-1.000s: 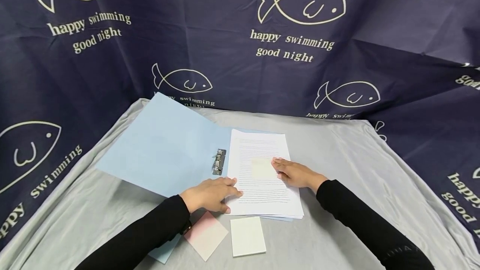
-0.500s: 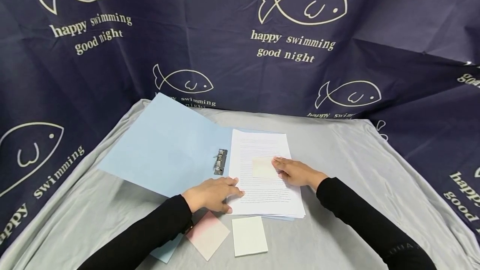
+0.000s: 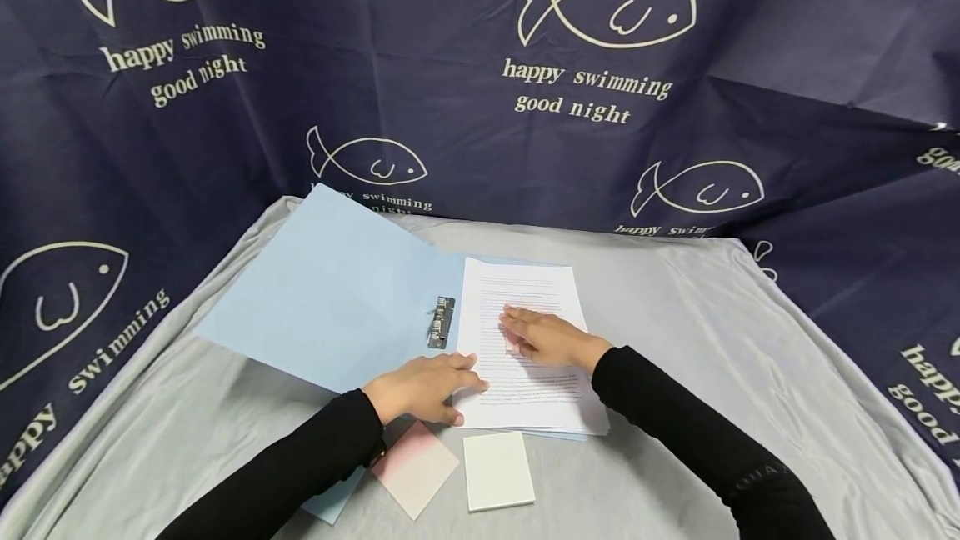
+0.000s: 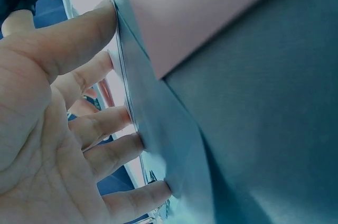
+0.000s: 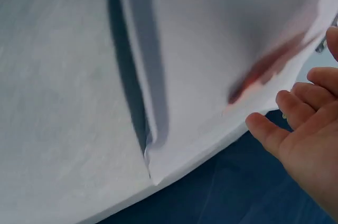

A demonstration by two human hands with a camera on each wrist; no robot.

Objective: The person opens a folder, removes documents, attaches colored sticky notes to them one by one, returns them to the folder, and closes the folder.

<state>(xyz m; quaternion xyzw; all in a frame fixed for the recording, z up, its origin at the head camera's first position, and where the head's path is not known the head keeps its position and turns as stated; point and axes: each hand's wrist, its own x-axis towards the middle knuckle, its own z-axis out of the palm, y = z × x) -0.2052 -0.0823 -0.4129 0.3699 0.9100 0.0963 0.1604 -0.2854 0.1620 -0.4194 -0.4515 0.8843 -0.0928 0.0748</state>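
Note:
A light blue folder [image 3: 337, 282] lies spread out, with a metal clip [image 3: 441, 323] near its fold. On its right side sits a stack of printed sheets [image 3: 532, 402]. My left hand [image 3: 420, 386] rests with spread fingers at the stack's lower left edge; the left wrist view shows the palm of that hand [image 4: 58, 118] beside the paper edges. Over the middle of the top sheet, my right hand [image 3: 551, 336] lies with extended fingers. It covers most of a small sticky note, of which a pinkish patch [image 3: 512, 347] shows beside the fingers.
Below the stack are a pink note pad [image 3: 416, 471], turned at an angle, and a pale note pad [image 3: 498, 472]. A blue piece [image 3: 333, 498] pokes out from under the left sleeve. Grey cloth [image 3: 667, 298] covers the table; a dark fish-print curtain [image 3: 465, 40] hangs behind.
My right hand has slid left from the note's right edge until it covers the pale note. The left hand, folder and pads stay where they were.

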